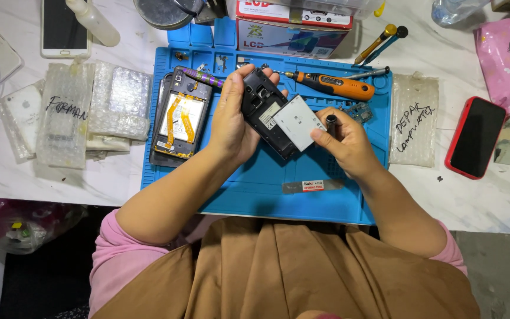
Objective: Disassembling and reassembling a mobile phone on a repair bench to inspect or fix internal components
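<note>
in the head view, the left hand (231, 121) is wrapped around a small black phone (265, 109) with its back cover off, fingers curled over the top edge and thumb along the near side, holding it tilted above the blue repair mat (255, 195). the right hand (345, 142) is closed on a flat grey battery (300, 121), thumb pressing its lower right corner, and the battery's left edge touches the open back of the phone. a dark cylindrical tool (331, 125) also sticks up between the right hand's fingers. just left of the left hand, an opened smartphone (182, 115) lies on the mat with orange flex cables showing, and a purple-patterned tool (203, 76) rests across its top corner. behind the hands an orange electric screwdriver (337, 85) lies on the mat, with a small circuit board (360, 112) near the right hand. a metal opening tool (313, 186) lies flat on the mat nearer the person. off the mat, bubble-wrap packets (66, 112) sit to the left, another bubble-wrap packet (413, 118) sits to the right, and beyond it a red-cased phone (476, 137) lies face up on the white table (485, 201).
</note>
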